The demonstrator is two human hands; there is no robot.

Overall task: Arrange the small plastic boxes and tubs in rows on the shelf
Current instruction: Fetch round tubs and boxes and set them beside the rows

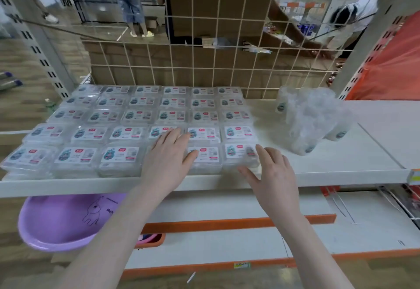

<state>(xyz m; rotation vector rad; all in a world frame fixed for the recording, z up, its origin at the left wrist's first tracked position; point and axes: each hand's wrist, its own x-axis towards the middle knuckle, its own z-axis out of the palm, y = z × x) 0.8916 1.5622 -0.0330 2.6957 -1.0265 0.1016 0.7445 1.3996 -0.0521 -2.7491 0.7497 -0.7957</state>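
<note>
head view looks down on a pale shelf (341, 163) where clear plastic boxes (127, 116) lie flat in a grid of five rows and six columns, labels facing up. each box's long axis runs left to right along the shelf, and the rows run the same way, from the front edge back to the wire grid panel (216, 38) behind. the boxes touch or nearly touch their neighbours; some at the front left appear stacked two deep.

the left hand (169, 159) lies flat, palm down, on the front two rows around the fourth column, its fingers (175, 135) straight and a little spread, reaching onto the second-row box, holding nothing. the right hand (272, 175) is at the front right corner of the grid, fingers straight and spread wide, fingertips at the right edge of the last front-row box (241, 154), thumb out along the shelf's front edge; whether it actually touches the box i cannot tell.

to the right of the grid, apart from it, a blurred cluster of clear tubs (313, 118) sits on the shelf, some upright and some tilted; their exact number is not clear.

below the shelf at left sits a purple basin (56, 222) with a line drawing inside, and lower shelves with orange edging (227, 221) run across. beyond the grid stand cardboard boxes (204, 4) and two people, one at upper left on the wooden floor, one at upper right.
</note>
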